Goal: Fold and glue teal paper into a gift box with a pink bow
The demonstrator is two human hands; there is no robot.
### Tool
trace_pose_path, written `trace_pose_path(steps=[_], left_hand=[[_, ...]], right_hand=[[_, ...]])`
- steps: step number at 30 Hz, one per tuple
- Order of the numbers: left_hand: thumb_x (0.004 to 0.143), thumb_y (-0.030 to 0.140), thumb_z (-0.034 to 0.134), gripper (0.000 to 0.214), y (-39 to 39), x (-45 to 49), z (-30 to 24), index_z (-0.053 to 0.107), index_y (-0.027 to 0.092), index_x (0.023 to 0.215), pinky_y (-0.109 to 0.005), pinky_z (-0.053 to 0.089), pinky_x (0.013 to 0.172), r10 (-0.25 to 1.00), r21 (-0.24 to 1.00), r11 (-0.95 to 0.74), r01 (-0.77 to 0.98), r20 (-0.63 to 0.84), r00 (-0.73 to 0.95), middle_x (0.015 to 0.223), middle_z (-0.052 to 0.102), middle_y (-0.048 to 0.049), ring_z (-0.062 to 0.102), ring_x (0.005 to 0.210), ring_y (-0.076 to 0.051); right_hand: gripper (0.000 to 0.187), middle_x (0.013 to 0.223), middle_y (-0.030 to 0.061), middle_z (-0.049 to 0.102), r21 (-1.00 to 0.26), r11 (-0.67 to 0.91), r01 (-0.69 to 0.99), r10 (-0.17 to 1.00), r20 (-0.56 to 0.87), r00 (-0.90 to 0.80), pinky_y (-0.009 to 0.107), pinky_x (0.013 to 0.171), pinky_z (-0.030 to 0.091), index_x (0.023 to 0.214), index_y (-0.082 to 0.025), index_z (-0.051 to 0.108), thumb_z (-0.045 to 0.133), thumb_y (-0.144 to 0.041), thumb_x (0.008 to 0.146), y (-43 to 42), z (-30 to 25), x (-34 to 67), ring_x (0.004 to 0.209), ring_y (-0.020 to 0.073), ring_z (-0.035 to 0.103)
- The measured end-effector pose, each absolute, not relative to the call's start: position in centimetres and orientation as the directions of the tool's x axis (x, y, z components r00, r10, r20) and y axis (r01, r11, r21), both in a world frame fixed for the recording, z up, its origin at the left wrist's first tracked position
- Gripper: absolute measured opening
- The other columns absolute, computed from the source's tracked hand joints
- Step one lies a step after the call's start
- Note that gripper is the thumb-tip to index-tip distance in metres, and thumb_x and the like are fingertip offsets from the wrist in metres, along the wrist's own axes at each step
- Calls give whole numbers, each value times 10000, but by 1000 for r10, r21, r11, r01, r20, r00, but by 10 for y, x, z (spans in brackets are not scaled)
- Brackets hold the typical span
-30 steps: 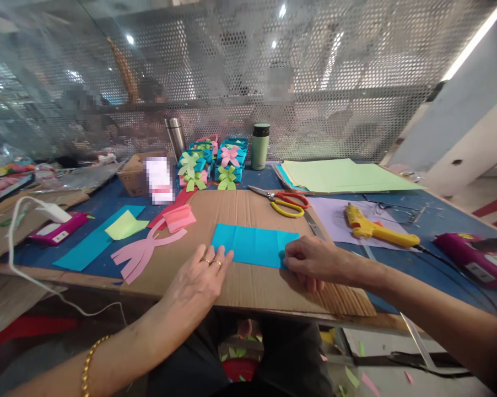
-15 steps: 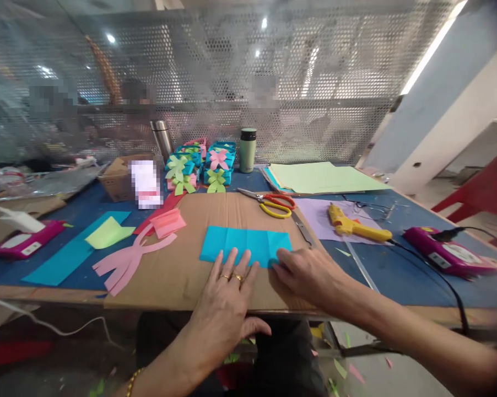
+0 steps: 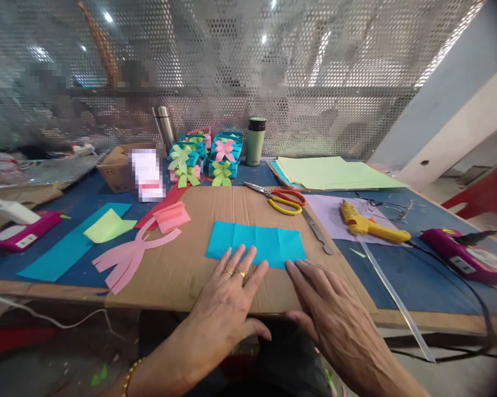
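Observation:
A creased blue sheet of paper [image 3: 254, 240] lies flat on a brown cardboard sheet [image 3: 169, 284] in front of me. My left hand [image 3: 227, 298] rests palm down with its fingers spread, fingertips on the paper's near edge. Over the near right corner lies my right hand [image 3: 327, 295], flat, its fingers stretched out and touching the paper and cardboard. Neither hand grips anything. Scissors [image 3: 281, 199] with red and yellow handles lie beyond the paper, and a flat metal blade [image 3: 318, 232] sits to its right.
At right, a yellow glue gun [image 3: 368, 225] with a clear glue stick lies on purple paper [image 3: 329, 212]. Pink paper strips [image 3: 128, 259] and a blue strip [image 3: 70, 245] are at left. Several paper-flower boxes [image 3: 224, 154], a green tumbler [image 3: 255, 142] and paper sheets [image 3: 335, 172] stand behind.
My right hand has opened from a curled pose at the paper's right edge and now lies flat. My left hand stays nearly in place. The whole view has shifted slightly.

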State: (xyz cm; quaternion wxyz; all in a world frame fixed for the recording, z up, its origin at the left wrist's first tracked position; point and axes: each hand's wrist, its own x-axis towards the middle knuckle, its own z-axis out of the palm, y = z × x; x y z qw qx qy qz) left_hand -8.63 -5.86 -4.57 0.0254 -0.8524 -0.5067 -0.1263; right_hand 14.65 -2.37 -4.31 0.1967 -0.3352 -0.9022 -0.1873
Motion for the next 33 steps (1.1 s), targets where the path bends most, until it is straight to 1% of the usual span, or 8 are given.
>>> trace_pose_path(steps=[3, 8, 11, 14, 17, 21, 27, 33], left_hand=[[640, 802, 667, 1171, -59, -97, -35, 315, 157, 1552, -640, 317, 1154, 873, 151, -484, 862, 154, 463, 1616, 217, -255, 200, 1490, -432], [747, 846, 496, 1042, -61, -124, -25, 282, 244, 1570, -617, 398, 1104, 900, 227, -435, 871, 96, 424, 1657, 121, -186, 173, 1505, -412], [815, 811, 445, 997, -62, -146, -27, 274, 183, 1571, -599, 374, 1125, 904, 144, -410, 901, 193, 380, 1642, 192, -197, 190, 1507, -397], [919, 708, 397, 897, -66, -156, -31, 293, 78, 1550, -620, 284, 1167, 845, -7, -364, 931, 418, 334, 1613, 259, -240, 192, 1504, -406], [976, 595, 423, 741, -72, -148, -35, 448, 21, 1443, -566, 314, 1162, 745, -65, -395, 916, 561, 361, 1493, 450, -248, 337, 1444, -386], [984, 585, 421, 652, -74, -132, -41, 582, 46, 1313, -509, 392, 1095, 729, -33, -459, 888, 557, 398, 1253, 646, -180, 567, 1235, -322], [1000, 586, 337, 693, -76, -126, -38, 596, 25, 1313, -486, 430, 1029, 757, -64, -398, 915, 541, 366, 1225, 642, -206, 566, 1201, -321], [864, 778, 342, 816, -70, -111, -30, 573, 228, 1420, -574, 502, 862, 801, -198, -341, 919, 450, 394, 990, 622, -188, 587, 1019, -389]], right_hand=[[690, 1297, 209, 584, 230, 693, 684, 527, 487, -697, 493, 928, 536, 1402, -61, 483, 337, -601, 1000, -25, -48, 148, 1204, 355, 537], [668, 1313, 207, 577, 229, 682, 695, 537, 488, -688, 504, 962, 513, 1415, -53, 473, 334, -566, 1012, -26, -49, 146, 1226, 350, 526], [695, 1309, 213, 577, 229, 678, 698, 536, 495, -683, 506, 959, 508, 1405, -46, 483, 339, -594, 1001, -27, -49, 145, 1219, 354, 525], [727, 1306, 217, 579, 226, 677, 700, 538, 496, -681, 512, 956, 503, 1393, -44, 497, 352, -628, 984, -27, -50, 145, 1215, 365, 524], [716, 1310, 214, 578, 219, 676, 704, 546, 493, -678, 517, 971, 486, 1397, -46, 499, 358, -616, 988, -26, -51, 145, 1214, 366, 523], [726, 1314, 216, 574, 194, 688, 699, 542, 503, -673, 524, 1010, 451, 1404, -43, 492, 400, -622, 975, -26, -51, 146, 1218, 361, 518], [745, 1270, 210, 582, 108, 662, 742, 597, 522, -609, 544, 1024, 423, 1405, -68, 490, 536, -628, 916, -35, -51, 145, 1185, 364, 512], [681, 1198, 198, 578, -10, 650, 760, 649, 529, -547, 530, 969, 459, 1379, -74, 477, 573, -569, 920, -42, -49, 155, 1135, 347, 509]])
